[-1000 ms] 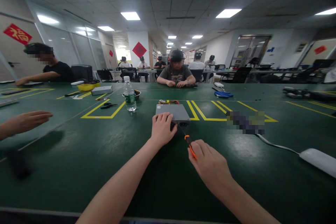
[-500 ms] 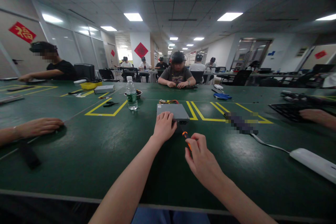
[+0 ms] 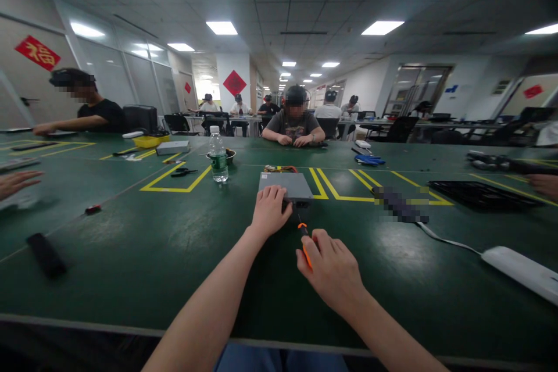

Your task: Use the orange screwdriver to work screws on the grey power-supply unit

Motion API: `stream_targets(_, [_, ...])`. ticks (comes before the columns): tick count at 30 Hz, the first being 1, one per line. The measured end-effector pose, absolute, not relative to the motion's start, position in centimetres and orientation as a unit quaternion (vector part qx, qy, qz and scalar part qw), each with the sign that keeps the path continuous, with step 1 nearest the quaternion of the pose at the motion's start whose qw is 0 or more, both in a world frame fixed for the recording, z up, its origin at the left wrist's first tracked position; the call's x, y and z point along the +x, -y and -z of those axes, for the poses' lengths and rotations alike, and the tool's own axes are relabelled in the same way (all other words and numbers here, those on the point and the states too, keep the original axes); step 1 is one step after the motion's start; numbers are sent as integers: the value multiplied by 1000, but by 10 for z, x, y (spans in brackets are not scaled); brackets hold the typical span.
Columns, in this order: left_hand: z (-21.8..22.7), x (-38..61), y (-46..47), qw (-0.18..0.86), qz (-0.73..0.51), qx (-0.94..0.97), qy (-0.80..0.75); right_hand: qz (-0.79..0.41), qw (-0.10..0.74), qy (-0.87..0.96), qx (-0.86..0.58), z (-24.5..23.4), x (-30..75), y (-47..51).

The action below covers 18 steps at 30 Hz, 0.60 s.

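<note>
A grey metal computer power supply unit (image 3: 293,185) lies on the green table in front of me. Its bundle of coloured wires (image 3: 281,169) sticks out at the far side, and a black socket shows on its near face. My left hand (image 3: 269,210) grips the unit's near left part, fingers over the top and thumb at the near face. In my right hand (image 3: 333,267) is an orange and black screwdriver (image 3: 303,230), pointing away from me. Its thin shaft reaches toward the near face below the socket; whether the tip touches, I cannot tell.
A water bottle (image 3: 218,157) stands in front of a bowl (image 3: 231,156) beyond my left hand. A black bar-shaped object (image 3: 47,256) lies at left. To the right are a white power strip (image 3: 521,270) and a black panel (image 3: 483,194). Co-workers' hands show at both edges.
My right hand and the screwdriver have shifted slightly left and down, the screwdriver now more upright in view. The co-workers' hands at left and right have drawn outward, uncovering a small red object.
</note>
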<state>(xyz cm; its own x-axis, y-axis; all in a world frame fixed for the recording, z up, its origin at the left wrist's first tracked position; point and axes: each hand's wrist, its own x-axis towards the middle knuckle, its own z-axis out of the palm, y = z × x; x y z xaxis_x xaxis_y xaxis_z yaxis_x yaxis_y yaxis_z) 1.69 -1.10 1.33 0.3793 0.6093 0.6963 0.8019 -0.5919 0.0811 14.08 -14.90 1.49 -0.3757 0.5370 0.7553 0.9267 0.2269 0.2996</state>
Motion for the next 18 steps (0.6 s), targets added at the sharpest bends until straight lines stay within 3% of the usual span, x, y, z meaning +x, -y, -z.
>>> stream_targets(7, [-14,16,11,129,356,-821,428,417,294,701,-498,-14,151,145])
stream_targets(18, [-13,21,14,132,365,-807,445,367,346,715,-484,-5,150,142])
